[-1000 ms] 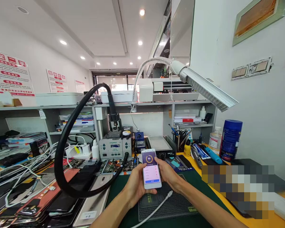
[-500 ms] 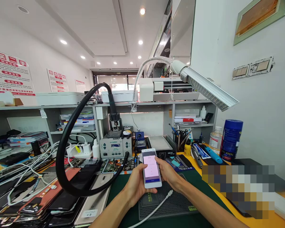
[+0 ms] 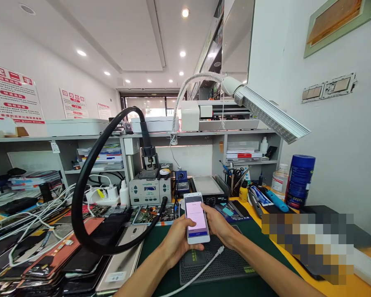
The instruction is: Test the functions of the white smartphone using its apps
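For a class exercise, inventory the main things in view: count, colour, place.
Phone: one, white, between the hands
Pad: one, dark, beneath the phone
Cable: one, white, across the pad
Hose: one, black, looping left
Lamp: one, silver, upper right
Posters: three, white and red, left wall
Canister: one, blue, right
Stacked phones: several, mixed colours, left
Control box: one, grey, left of centre
Left hand: one, bare, phone's left
Right hand: one, bare, phone's right

left poster (image 3: 14,94): 二手 | second poster (image 3: 74,103): 回收价格 | phone (image 3: 198,218): text too small to read
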